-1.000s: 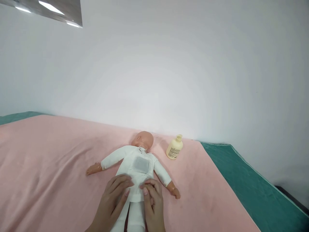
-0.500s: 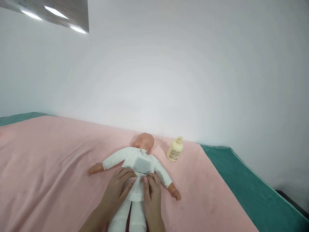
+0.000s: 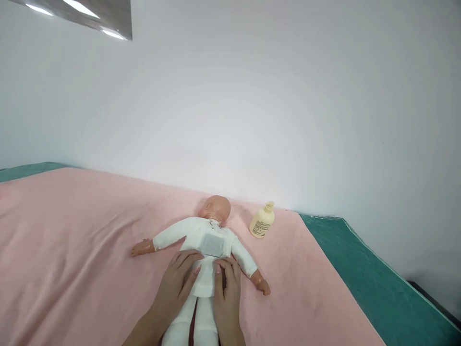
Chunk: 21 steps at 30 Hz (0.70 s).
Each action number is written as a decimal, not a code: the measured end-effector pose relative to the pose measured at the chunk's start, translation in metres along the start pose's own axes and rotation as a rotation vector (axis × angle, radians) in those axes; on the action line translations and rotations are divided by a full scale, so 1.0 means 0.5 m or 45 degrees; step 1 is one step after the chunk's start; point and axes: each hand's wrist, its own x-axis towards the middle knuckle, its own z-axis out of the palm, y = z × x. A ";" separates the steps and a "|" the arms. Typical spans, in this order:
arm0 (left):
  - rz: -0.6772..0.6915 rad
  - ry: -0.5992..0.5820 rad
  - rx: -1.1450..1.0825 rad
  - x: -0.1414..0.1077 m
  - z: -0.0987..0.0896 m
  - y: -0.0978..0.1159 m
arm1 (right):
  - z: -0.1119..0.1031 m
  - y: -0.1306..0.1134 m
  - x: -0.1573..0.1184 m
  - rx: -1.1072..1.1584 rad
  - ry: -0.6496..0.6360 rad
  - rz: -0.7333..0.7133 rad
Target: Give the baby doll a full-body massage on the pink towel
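A baby doll point(image 3: 206, 278) with a white cloth body lies on the pink sheet, its bald head at the far end and its arms spread. On its upper trunk is a pale grey rectangular patch point(image 3: 212, 244); the doll's face does not show. My left hand point(image 3: 178, 278) rests on the left side of its waist, fingers bent over the cloth and thumb apart. On the right side of the waist lies my right hand point(image 3: 227, 281), likewise with the thumb apart from the bent fingers. Neither hand visibly grips anything; both are open. My hands cover parts of the waist and hips.
A cream pump bottle point(image 3: 261, 221) stands beyond the doll's right-hand arm, near the wall point(image 3: 230, 96). The pink sheet point(image 3: 90, 230) has folds at left. Green covering point(image 3: 360, 269) shows past its right edge.
My thumbs have drawn slightly away from my fingertips. Both hands stay at the doll's waist. The whole view has shifted a little, with doll and bottle slightly higher.
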 end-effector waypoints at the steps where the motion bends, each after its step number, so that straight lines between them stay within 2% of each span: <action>1: 0.007 0.004 -0.006 -0.001 0.001 -0.001 | 0.000 0.001 -0.001 -0.012 0.014 -0.005; 8: -0.089 -0.137 -0.012 0.015 0.014 -0.008 | 0.003 -0.004 0.011 -0.138 -0.096 -0.009; 12: -0.103 -0.164 -0.005 0.028 0.011 -0.001 | -0.006 -0.016 0.030 -0.195 -0.116 -0.011; 15: -0.129 -0.137 -0.048 0.052 -0.001 0.002 | -0.018 -0.023 0.068 -0.140 -0.110 0.028; 18: -0.151 -0.047 -0.083 0.101 -0.011 0.002 | -0.022 -0.027 0.128 -0.061 -0.022 0.010; 21: -0.049 -0.012 -0.094 0.158 -0.010 -0.004 | -0.010 -0.024 0.183 -0.083 0.022 -0.069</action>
